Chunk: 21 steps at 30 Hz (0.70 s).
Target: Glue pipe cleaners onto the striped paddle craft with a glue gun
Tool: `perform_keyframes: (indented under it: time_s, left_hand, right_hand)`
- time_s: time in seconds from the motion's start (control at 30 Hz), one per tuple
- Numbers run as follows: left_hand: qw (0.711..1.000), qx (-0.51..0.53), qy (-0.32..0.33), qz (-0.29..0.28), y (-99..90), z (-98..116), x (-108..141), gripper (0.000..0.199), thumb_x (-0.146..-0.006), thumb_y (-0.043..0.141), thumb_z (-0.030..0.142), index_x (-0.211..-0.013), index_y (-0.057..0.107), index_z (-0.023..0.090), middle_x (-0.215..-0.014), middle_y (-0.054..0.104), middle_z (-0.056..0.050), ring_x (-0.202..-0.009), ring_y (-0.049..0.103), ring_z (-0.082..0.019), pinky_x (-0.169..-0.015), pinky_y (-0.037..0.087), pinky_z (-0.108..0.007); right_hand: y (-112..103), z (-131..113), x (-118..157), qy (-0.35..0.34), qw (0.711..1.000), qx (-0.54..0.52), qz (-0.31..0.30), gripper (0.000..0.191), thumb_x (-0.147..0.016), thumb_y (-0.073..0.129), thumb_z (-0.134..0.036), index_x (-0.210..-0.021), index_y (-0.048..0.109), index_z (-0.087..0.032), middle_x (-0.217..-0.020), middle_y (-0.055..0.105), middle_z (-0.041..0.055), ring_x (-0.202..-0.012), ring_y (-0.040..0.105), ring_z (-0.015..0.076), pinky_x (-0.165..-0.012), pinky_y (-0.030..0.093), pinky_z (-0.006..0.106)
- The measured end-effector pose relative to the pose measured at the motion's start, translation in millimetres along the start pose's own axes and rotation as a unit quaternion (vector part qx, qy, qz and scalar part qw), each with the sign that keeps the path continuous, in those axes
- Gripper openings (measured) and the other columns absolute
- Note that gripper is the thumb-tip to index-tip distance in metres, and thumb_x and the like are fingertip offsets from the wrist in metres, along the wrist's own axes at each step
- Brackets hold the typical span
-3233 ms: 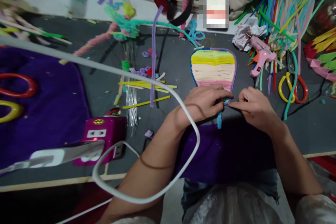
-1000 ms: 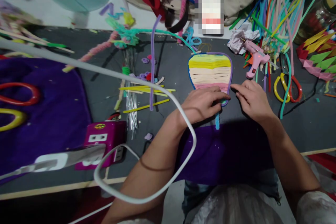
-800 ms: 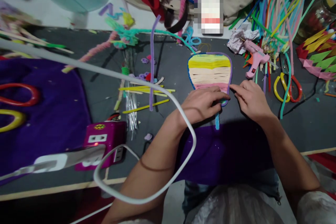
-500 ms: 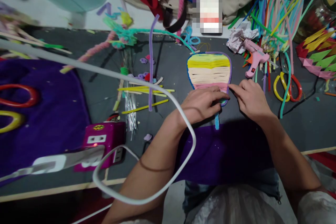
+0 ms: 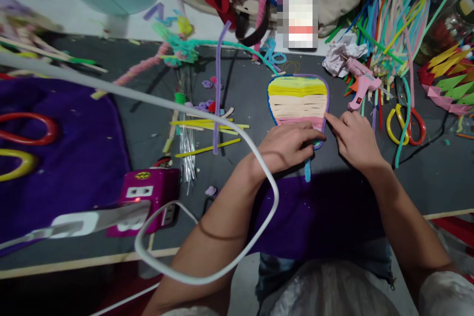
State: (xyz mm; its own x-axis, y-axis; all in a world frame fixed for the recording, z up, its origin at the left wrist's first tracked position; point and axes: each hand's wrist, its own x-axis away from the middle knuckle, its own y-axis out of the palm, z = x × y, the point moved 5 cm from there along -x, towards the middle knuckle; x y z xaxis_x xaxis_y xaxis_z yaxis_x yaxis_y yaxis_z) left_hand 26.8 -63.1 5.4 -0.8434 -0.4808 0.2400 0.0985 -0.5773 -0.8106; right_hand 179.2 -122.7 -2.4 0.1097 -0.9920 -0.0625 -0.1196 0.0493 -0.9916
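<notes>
A striped panel of pipe cleaners (image 5: 298, 101), yellow, cream and pink with a blue and purple rim, lies flat on the dark table. My left hand (image 5: 291, 144) rests across its lower part, fingers bent and pointing right, hiding much of that end. Against the panel's right purple rim is the index fingertip of my right hand (image 5: 353, 136), its other fingers curled beneath; whether it pinches anything is too small to tell. A short blue stem (image 5: 307, 171) sticks out below my left hand.
A white cable (image 5: 276, 197) loops over my left forearm. Right are a pink glue gun (image 5: 361, 84), scissors (image 5: 417, 126) and a pipe cleaner bundle (image 5: 392, 34). Left are a purple pipe cleaner (image 5: 217, 94), a magenta power socket (image 5: 168, 185) and purple cloth (image 5: 74, 173).
The view has shifted slightly, so most things sit a little further right. My right index fingertip is slightly higher along the panel's right rim. My left hand stays on the panel.
</notes>
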Motion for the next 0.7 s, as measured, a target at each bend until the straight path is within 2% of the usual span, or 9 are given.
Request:
perform_keyframes:
  time_s: [0.23, 0.43, 0.7]
  left_hand:
    - [1.000, -0.010, 0.006, 0.003, 2.9, -1.4, -1.3, 0.046, -0.094, 0.052, 0.022, -0.136, 0.070, 0.028, -0.119, 0.073, -0.004, -0.103, 0.069, -0.022, -0.081, 0.050, -0.029]
    - [1.000, -0.015, 0.006, 0.015, 2.1, -0.8, -1.1, 0.046, -0.093, 0.052, 0.022, -0.135, 0.071, 0.029, -0.123, 0.073, -0.003, -0.111, 0.069, -0.023, -0.084, 0.051, -0.030]
    - [0.999, -0.011, 0.015, 0.028, 1.2, -0.7, -1.2, 0.045, -0.092, 0.053, 0.022, -0.132, 0.071, 0.029, -0.120, 0.075, -0.003, -0.113, 0.070, -0.023, -0.087, 0.051, -0.029]
  right_hand:
    - [1.1, 1.7, -0.3, 0.003, 1.000, -0.002, -0.015, 0.049, -0.102, 0.041, -0.015, -0.146, 0.063, -0.019, -0.101, 0.063, 0.0131, -0.097, 0.048, 0.0289, -0.079, 0.033, 0.041]
    - [0.5, 4.9, 0.4, 0.002, 1.000, -0.020, 0.007, 0.050, -0.105, 0.036, -0.019, -0.148, 0.062, -0.018, -0.101, 0.063, 0.0130, -0.097, 0.048, 0.0290, -0.080, 0.036, 0.041]
    - [1.9, 5.7, -0.9, 0.006, 1.000, 0.021, 0.011, 0.051, -0.103, 0.038, -0.017, -0.149, 0.060, -0.018, -0.099, 0.062, 0.0135, -0.095, 0.048, 0.0295, -0.076, 0.034, 0.041]
